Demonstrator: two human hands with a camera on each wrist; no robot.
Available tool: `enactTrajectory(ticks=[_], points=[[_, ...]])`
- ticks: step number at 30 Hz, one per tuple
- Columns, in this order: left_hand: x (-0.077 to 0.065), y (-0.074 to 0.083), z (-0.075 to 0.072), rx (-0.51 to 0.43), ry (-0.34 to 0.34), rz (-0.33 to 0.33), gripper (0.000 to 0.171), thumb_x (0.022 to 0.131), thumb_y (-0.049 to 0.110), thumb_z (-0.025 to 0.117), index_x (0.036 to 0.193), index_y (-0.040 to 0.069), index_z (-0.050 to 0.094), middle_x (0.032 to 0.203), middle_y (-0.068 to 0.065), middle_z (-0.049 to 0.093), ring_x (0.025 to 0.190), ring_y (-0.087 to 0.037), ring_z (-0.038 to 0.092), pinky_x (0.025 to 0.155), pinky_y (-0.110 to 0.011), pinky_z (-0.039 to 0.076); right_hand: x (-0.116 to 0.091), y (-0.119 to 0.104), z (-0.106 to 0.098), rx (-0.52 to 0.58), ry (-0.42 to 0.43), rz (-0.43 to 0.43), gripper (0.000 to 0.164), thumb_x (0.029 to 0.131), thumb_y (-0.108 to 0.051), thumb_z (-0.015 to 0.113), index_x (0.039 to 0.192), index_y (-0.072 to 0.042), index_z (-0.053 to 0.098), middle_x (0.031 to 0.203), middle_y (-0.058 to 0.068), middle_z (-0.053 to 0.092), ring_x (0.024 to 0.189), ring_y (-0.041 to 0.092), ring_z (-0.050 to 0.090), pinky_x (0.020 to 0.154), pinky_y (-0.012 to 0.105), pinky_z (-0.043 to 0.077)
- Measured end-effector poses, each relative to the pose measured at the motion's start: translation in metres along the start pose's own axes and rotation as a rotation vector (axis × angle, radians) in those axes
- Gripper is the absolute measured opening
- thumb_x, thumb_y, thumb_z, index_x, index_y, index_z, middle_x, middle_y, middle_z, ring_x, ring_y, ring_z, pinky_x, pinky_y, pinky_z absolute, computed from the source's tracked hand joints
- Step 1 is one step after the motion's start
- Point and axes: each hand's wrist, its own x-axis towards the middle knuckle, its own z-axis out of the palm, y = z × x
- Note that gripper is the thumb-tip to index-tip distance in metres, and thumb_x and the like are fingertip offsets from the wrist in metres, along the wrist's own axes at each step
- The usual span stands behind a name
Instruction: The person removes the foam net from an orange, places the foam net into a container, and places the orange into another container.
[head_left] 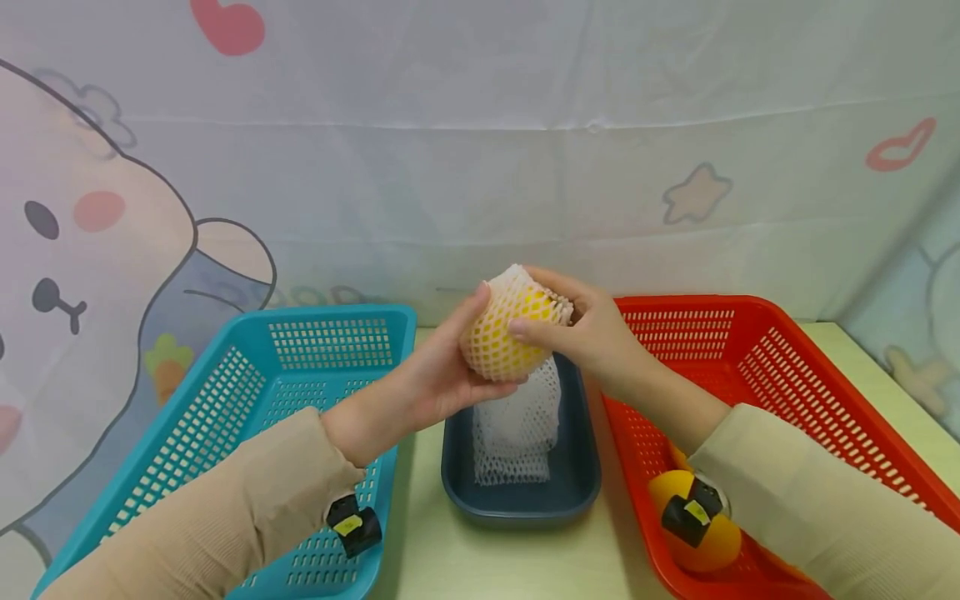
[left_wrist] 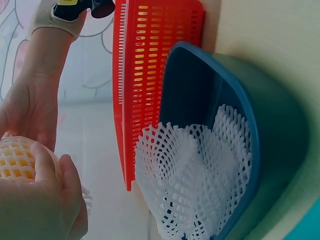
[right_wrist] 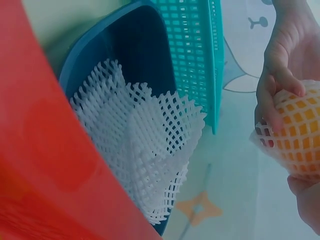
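Note:
A round yellow fruit (head_left: 532,307) in a white foam net sleeve (head_left: 486,340) is held up over the dark blue bin (head_left: 517,510). My left hand (head_left: 438,371) cups it from the left and below, with thumb and fingers around it. From the right, my right hand (head_left: 592,329) grips the netted fruit near the sleeve's upper end, thumb across the front. Its other fingers are partly hidden behind. In the right wrist view the fruit (right_wrist: 300,122) looks orange through the mesh. Loose white foam nets (head_left: 517,425) lie in the bin.
A teal basket (head_left: 401,358) stands left of the bin, its visible floor bare. On the right is a red basket (head_left: 757,321) with orange-yellow fruits (head_left: 705,546) at its near end, partly covered by my right sleeve. A patterned cloth (head_left: 480,167) hangs behind.

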Motion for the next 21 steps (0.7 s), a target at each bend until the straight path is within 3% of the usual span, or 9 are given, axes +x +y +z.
enactTrajectory(ticks=[8, 12, 15, 21], points=[[-0.0009, 0.0004, -0.0017, 0.015, 0.002, -0.029, 0.067, 0.092, 0.058, 0.038, 0.144, 0.019, 0.022, 0.137, -0.02, 0.031, 0.125, -0.041, 0.038, 0.103, -0.042, 0.033, -0.0022, 0.0023, 0.0014, 0.03, 0.106, 0.016, 0.046, 0.086, -0.011, 0.064, 0.131, -0.01, 0.054, 0.12, 0.008, 0.057, 0.103, 0.026, 0.05, 0.085, 0.033, 0.049], [-0.0003, 0.0001, -0.0025, 0.017, 0.016, -0.034, 0.065, 0.092, 0.057, 0.038, 0.144, 0.021, 0.023, 0.137, -0.019, 0.031, 0.127, -0.043, 0.035, 0.09, -0.033, 0.047, -0.0021, 0.0024, 0.0034, 0.072, 0.145, 0.006, 0.043, 0.086, -0.01, 0.064, 0.128, -0.004, 0.056, 0.117, 0.008, 0.059, 0.103, 0.025, 0.05, 0.085, 0.033, 0.049], [0.0005, -0.0001, -0.0034, 0.021, 0.02, -0.04, 0.065, 0.092, 0.057, 0.038, 0.144, 0.021, 0.023, 0.137, -0.019, 0.03, 0.127, -0.043, 0.035, 0.083, -0.029, 0.051, -0.0022, 0.0029, 0.0049, 0.084, 0.168, -0.004, 0.04, 0.086, -0.009, 0.064, 0.125, -0.003, 0.058, 0.114, 0.006, 0.062, 0.102, 0.025, 0.051, 0.083, 0.033, 0.05], [0.0017, -0.0004, -0.0041, 0.013, 0.028, -0.05, 0.065, 0.092, 0.056, 0.039, 0.144, 0.021, 0.022, 0.138, -0.019, 0.03, 0.127, -0.044, 0.035, 0.101, -0.04, 0.036, -0.0006, 0.0052, 0.007, 0.136, 0.209, -0.002, 0.033, 0.085, -0.008, 0.065, 0.118, -0.005, 0.063, 0.11, 0.003, 0.064, 0.105, 0.023, 0.052, 0.086, 0.032, 0.048]])
